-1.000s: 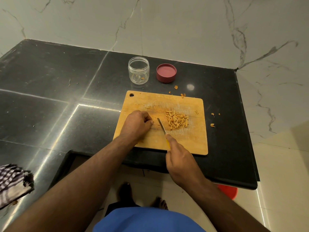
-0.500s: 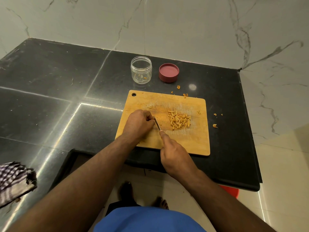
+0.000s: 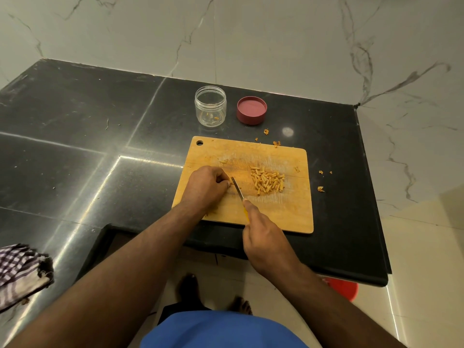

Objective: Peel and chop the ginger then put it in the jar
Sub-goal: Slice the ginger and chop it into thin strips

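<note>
A wooden cutting board (image 3: 286, 217) lies on the black counter. On its middle sits a pile of chopped ginger sticks (image 3: 268, 183). My left hand (image 3: 206, 188) rests on the board's left part with fingers curled over a small ginger piece that is mostly hidden. My right hand (image 3: 263, 237) grips a knife (image 3: 237, 188) by its yellow handle, the blade lying right beside my left fingertips. Behind the board stand a clear jar (image 3: 210, 106), open, holding a few ginger bits, and its red lid (image 3: 251, 110) upside down.
Ginger scraps (image 3: 320, 188) lie on the black counter (image 3: 100, 146) right of and behind the board. A checkered cloth (image 3: 20, 270) sits at the lower left. The marble wall (image 3: 251, 41) backs the counter; the counter edge drops off on the right, with a red object (image 3: 342, 287) below.
The knife moved left from beside the pile to my left fingertips, then stayed there. The pile and jar have not moved.
</note>
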`<state>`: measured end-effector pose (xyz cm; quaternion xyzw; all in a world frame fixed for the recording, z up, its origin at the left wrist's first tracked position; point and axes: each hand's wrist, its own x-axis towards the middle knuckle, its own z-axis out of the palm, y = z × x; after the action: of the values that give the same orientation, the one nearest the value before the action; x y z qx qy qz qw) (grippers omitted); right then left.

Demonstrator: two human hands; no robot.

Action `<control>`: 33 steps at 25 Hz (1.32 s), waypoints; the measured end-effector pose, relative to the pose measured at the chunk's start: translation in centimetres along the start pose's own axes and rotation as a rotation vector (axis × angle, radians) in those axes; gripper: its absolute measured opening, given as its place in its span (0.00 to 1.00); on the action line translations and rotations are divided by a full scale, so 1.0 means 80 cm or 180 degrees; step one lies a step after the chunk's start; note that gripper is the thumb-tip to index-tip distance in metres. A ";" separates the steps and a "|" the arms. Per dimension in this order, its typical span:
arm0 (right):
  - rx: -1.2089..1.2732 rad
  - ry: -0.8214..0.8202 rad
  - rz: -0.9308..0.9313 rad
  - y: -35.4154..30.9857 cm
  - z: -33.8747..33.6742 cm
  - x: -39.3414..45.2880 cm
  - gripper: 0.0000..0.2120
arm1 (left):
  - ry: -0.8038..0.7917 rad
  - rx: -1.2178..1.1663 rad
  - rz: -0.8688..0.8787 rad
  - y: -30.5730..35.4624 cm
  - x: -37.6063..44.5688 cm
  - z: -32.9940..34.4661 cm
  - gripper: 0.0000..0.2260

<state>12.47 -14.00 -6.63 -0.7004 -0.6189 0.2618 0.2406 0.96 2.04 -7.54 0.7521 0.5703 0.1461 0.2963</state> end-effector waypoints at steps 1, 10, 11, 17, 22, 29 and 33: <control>-0.0016 -0.0035 -0.0002 -0.002 0.001 0.004 0.25 | 0.0006 0.0008 0.0001 0.000 0.000 0.000 0.07; 0.0022 -0.0288 0.0178 -0.002 0.006 0.009 0.26 | 0.0056 0.0030 -0.0013 0.002 0.000 0.001 0.06; 0.0043 -0.0289 0.0203 -0.001 0.005 -0.002 0.25 | 0.0058 0.0022 -0.0015 0.001 0.000 0.001 0.06; 0.0187 0.0012 0.0125 0.000 -0.002 -0.022 0.26 | -0.0054 0.0038 -0.0028 0.001 -0.001 -0.001 0.08; 0.0026 -0.0009 -0.0019 -0.003 0.010 0.006 0.26 | -0.0010 0.0002 -0.0043 0.000 -0.001 -0.002 0.07; -0.0126 -0.0276 0.0136 -0.003 0.014 0.014 0.27 | 0.0059 0.0032 -0.0036 0.001 0.000 0.000 0.04; 0.0046 -0.0178 0.0212 0.001 0.009 -0.027 0.26 | 0.0019 -0.0032 -0.0055 -0.001 0.000 -0.001 0.04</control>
<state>11.84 -16.18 -7.10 -0.7113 -0.5998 0.2936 0.2193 0.85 2.05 -7.48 0.7452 0.5769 0.1487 0.2995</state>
